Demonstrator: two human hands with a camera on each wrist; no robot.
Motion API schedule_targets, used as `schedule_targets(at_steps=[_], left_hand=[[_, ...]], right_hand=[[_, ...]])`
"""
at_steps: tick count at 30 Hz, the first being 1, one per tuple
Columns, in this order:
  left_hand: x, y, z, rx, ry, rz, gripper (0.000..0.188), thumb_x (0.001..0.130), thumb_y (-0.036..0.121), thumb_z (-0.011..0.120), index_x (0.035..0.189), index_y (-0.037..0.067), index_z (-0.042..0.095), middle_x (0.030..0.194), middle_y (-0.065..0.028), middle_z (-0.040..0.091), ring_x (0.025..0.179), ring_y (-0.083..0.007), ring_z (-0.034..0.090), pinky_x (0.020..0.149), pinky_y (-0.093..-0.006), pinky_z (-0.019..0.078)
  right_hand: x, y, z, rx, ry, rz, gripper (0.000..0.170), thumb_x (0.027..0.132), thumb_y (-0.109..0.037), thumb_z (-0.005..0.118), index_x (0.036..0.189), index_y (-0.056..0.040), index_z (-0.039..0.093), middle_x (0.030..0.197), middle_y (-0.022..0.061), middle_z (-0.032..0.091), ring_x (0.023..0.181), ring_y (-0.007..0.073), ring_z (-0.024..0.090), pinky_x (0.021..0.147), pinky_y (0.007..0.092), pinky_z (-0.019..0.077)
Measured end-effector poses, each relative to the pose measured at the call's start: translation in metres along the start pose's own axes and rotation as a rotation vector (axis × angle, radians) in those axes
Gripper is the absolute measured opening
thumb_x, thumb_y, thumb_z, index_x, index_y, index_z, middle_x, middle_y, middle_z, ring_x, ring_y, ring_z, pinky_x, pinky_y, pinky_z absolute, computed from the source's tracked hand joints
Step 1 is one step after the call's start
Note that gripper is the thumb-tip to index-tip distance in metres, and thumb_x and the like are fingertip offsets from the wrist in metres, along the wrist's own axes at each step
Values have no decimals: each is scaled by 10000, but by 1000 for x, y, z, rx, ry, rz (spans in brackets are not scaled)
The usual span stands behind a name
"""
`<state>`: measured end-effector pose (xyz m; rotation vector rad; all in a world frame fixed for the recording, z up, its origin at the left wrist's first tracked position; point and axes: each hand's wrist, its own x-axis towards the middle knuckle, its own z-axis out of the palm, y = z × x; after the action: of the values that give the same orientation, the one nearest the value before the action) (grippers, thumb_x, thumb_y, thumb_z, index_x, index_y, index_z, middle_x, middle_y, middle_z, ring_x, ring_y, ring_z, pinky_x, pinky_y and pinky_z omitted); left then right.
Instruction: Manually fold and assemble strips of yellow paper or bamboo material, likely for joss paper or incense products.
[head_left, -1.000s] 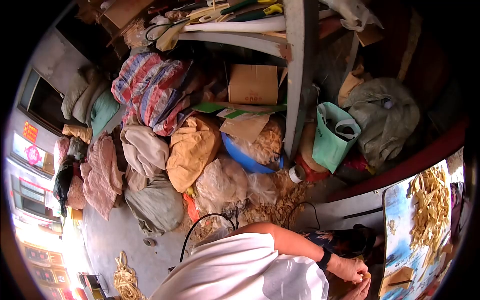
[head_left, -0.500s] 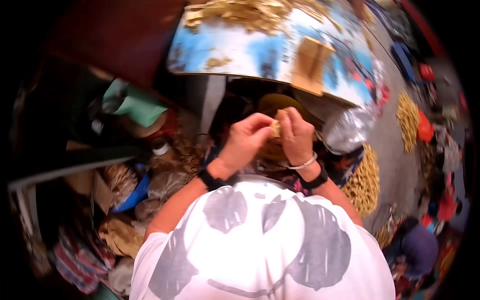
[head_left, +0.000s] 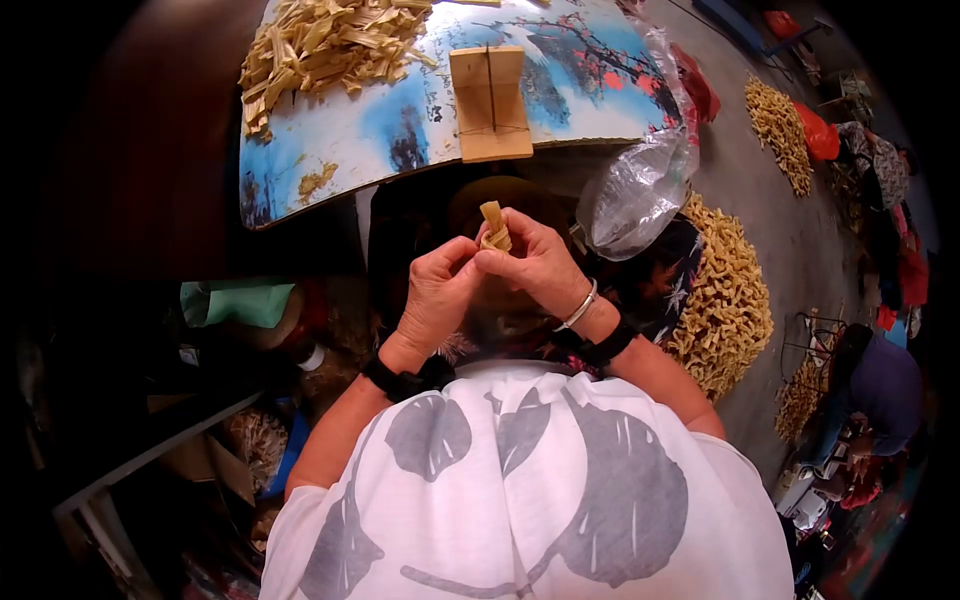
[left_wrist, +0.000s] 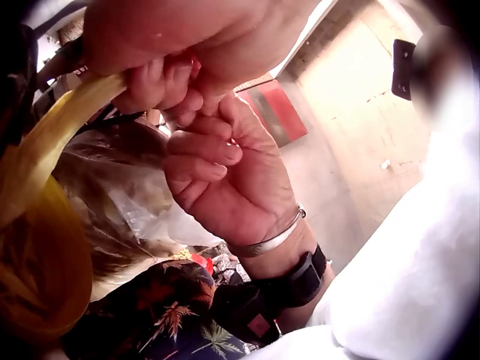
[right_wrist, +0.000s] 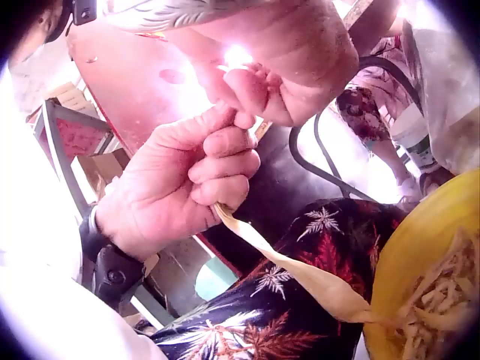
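Both hands meet over the lap in the head view. The left hand (head_left: 435,290) and right hand (head_left: 545,262) pinch a small folded piece of pale yellow strip (head_left: 495,228), its short end standing up between the fingertips. In the right wrist view, the left hand's curled fingers also hold a long flat strip (right_wrist: 300,274), which runs down into a yellow bowl (right_wrist: 397,247) containing pale shreds. That strip (left_wrist: 56,139) crosses the left side of the left wrist view. The piece itself is mostly hidden by fingers in both wrist views.
Ahead is a blue-and-white painted board (head_left: 370,125) with a heap of dry strips (head_left: 320,50) and a slotted wooden block (head_left: 495,110) on it. Clear plastic (head_left: 640,195) hangs at its right edge. Knotted pieces (head_left: 725,310) are piled on the floor at right.
The head view has swung from the room's sacks and shelf round to the hands and board. The folded piece now stands upright between the fingertips, and the hands have shifted closer together.
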<state>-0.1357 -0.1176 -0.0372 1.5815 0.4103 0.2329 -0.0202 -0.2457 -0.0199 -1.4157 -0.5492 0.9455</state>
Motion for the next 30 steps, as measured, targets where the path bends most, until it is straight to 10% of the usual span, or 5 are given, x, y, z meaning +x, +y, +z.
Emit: schedule_targets(at_steps=[7,19,30], left_hand=[[-1,20,-16,-62,-168,-191,140,972,152,614,944,25,666,736,83,534,647,1,414,567,-163,334],[3,20,4,17,-165,-15,183,990,164,589,982,-2,666,740,76,529,672,-13,442,596,-175,377],[7,24,1,332,-94,153,173,952,130,621,864,-17,651,674,-37,617,638,-70,541,605,-232,457]], right_hand=[[2,1,-6,-18,62,22,164,867,-168,709,966,-68,624,678,-54,568,547,8,470,482,178,377],[8,5,-3,-312,360,-332,223,882,-181,653,797,20,609,705,125,609,587,213,553,572,298,450],[16,17,9,229,373,-134,258,972,-198,576,775,-33,593,583,-6,521,502,61,442,467,233,353]])
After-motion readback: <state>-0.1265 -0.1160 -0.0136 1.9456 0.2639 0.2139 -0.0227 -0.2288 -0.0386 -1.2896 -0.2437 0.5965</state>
